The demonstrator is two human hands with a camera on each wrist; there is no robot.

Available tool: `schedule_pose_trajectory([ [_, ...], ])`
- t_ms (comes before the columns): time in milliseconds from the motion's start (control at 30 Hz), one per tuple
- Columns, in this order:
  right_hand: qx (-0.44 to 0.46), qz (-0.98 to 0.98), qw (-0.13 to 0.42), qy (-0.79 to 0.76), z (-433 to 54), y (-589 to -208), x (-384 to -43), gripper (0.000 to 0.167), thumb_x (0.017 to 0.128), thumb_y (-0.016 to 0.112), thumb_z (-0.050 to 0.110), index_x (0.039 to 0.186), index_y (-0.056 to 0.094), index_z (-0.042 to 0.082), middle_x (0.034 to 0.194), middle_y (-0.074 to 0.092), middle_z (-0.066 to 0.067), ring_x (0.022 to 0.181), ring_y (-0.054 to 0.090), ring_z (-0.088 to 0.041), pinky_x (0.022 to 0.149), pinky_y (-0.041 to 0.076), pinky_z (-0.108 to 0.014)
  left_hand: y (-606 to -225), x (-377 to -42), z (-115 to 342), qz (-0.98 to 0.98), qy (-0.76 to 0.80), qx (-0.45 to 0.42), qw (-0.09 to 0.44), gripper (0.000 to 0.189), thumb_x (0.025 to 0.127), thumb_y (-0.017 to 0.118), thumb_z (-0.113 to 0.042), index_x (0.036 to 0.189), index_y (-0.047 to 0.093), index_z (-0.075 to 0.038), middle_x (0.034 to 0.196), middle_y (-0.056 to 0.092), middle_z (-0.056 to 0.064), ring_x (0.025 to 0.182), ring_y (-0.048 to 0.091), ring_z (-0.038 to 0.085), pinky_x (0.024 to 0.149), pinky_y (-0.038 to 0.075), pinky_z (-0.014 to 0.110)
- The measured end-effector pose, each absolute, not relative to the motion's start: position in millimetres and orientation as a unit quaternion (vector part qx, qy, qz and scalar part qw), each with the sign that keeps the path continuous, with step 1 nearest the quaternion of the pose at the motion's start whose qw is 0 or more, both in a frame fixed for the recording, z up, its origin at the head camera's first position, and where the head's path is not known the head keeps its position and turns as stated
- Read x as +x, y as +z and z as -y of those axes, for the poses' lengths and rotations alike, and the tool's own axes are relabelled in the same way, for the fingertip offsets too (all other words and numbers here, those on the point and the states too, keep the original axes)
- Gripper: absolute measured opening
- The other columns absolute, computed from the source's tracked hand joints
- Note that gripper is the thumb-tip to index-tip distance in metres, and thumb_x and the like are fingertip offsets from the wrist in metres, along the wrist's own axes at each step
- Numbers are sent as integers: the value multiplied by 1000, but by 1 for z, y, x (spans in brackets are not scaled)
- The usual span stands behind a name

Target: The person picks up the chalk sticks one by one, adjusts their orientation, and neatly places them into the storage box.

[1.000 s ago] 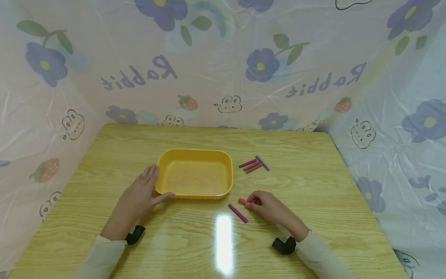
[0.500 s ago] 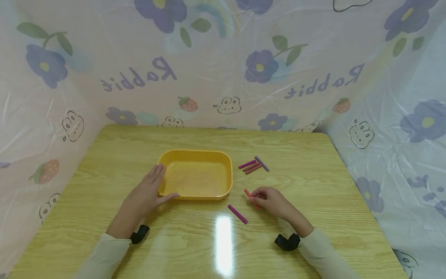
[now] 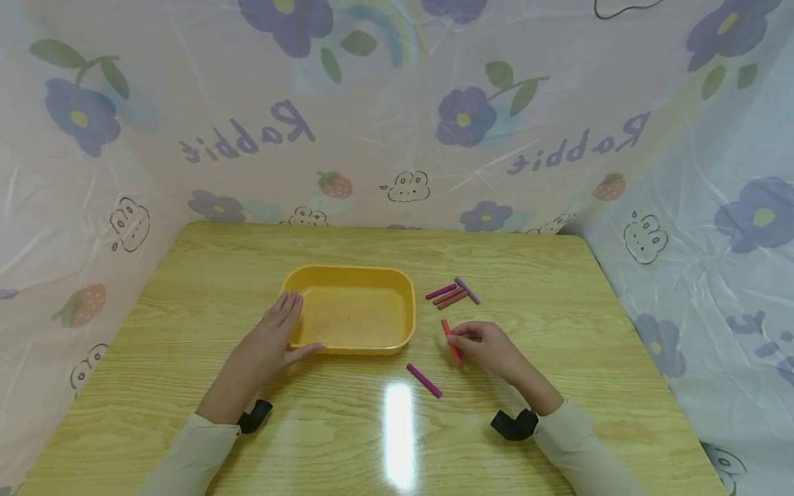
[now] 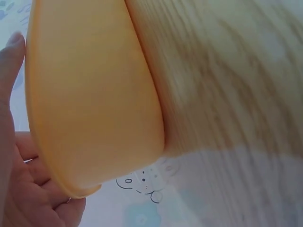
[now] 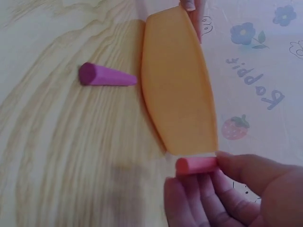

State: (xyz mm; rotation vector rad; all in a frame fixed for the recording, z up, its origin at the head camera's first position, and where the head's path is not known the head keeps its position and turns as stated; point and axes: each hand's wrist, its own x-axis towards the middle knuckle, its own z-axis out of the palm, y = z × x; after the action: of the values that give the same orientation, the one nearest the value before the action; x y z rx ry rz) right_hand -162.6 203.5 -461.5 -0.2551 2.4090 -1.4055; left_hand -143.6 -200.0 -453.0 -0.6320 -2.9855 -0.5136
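A short red crayon-like stick [image 3: 451, 342] is pinched between the thumb and fingers of my right hand [image 3: 490, 348], right of the tray. In the right wrist view, the red stick [image 5: 196, 165] shows its end, with the thumb [image 5: 251, 172] on one side and fingers below. The left hand [image 3: 260, 351] rests on the near left corner of a yellow plastic tray [image 3: 356, 350]. Its fingers lie fairly straight over the left rim, its thumb along the front rim. A purple stick [image 3: 424, 380] lies on the table between tray and right hand.
Behind the right hand lie several more sticks: a magenta one [image 3: 440, 291], brownish-red ones [image 3: 451, 299] and a lilac one [image 3: 468, 291]. A wood-grain table [image 3: 335, 427] carries everything. Patterned cloth [image 3: 372, 151] hangs behind and at both sides.
The right hand has moved slightly away from the body, and the red stick in it has turned to point more toward the back. The left hand has shifted slightly right over the tray's rim.
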Motion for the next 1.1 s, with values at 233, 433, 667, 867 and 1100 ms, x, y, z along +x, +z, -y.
schedule_pose_trajectory([
  [233, -74, -788, 171, -586, -202, -447, -169, 43, 93, 58, 26, 113, 58, -11, 106, 61, -28, 88, 65, -29, 80, 53, -41, -453, -145, 199, 967, -160, -195, 19, 101, 83, 54, -62, 146, 13, 5, 151, 9, 23, 139, 7, 34, 106, 22, 53],
  [433, -69, -757, 168, -628, -195, -440, -173, 45, 93, 58, 28, 112, 57, -13, 105, 61, -27, 97, 60, -41, 81, 53, -38, -450, -147, 198, 967, -176, -186, -1, 103, 82, 54, -63, 146, 12, 6, 151, 9, 23, 139, 7, 35, 107, 20, 54],
  [667, -62, -735, 154, -657, -186, -431, -180, 42, 91, 61, 25, 110, 58, -12, 97, 66, -16, 89, 66, -28, 79, 53, -36, -448, -149, 196, 965, -191, -179, -14, 104, 82, 50, -66, 146, 11, 6, 152, 7, 22, 139, 6, 35, 107, 18, 55],
  [867, -55, -720, 159, -673, -175, -427, -184, 44, 90, 63, 24, 111, 57, -14, 105, 61, -28, 86, 67, -23, 79, 54, -37, -449, -148, 194, 964, -198, -176, -14, 104, 82, 51, -66, 146, 11, 5, 152, 7, 22, 139, 8, 36, 108, 17, 54],
  [1100, -69, -715, 165, -676, -155, -427, -187, 41, 90, 63, 23, 110, 59, -13, 101, 63, -26, 85, 67, -24, 78, 54, -38, -453, -142, 196, 966, -193, -171, -13, 105, 81, 51, -67, 146, 13, 5, 152, 9, 21, 139, 10, 36, 108, 18, 54],
])
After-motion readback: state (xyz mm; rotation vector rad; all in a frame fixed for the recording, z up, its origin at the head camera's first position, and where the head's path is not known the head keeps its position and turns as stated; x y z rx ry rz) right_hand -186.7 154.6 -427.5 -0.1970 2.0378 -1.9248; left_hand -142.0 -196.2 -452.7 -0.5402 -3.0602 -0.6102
